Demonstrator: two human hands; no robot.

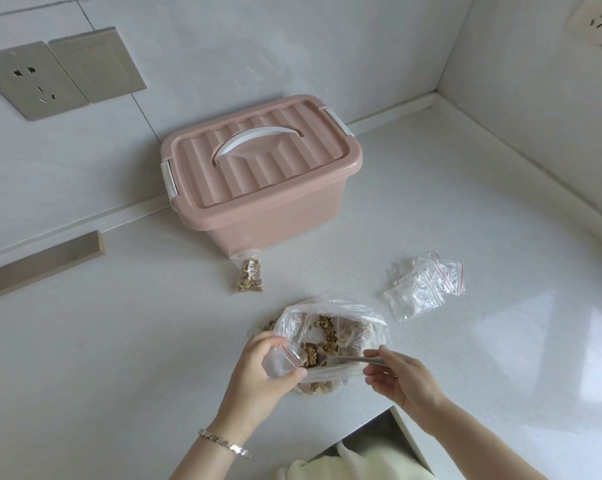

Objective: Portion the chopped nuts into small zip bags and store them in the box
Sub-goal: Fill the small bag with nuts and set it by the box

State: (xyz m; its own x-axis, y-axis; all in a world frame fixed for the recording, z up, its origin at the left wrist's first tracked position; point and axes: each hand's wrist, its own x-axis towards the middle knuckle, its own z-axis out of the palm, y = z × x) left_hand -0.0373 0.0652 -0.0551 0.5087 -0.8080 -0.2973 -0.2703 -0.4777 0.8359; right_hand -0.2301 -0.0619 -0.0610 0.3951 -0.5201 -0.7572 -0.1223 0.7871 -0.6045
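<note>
Between the two hands lies one large clear bag (330, 336), its mouth open, with the chopped nuts (327, 336) in it and a few pressed under its near edge. The left hand (268, 372) curls round one small zip bag (281, 358), red-striped mouth turned toward the nuts; whether any nuts are inside it is hard to tell. The right hand (401, 379) pinches one thin metal utensil (356, 359), whose far end is buried in the nuts, so its shape stays unclear. The hands are apart, with the utensil pointing from the right hand toward the left.

Beyond the left hand one filled zip bag (250, 276) lies flat, its top just beside the box (261, 174). That single pink box stands farther off against the wall, lid on, white handle (254, 142) folded down. Beyond the right hand sits a loose heap of empty zip bags (424, 285); they overlap too much to count.

A bracelet (225, 443) circles the left wrist. Three wall plates (32, 79) show, the right one cut off by the frame.
</note>
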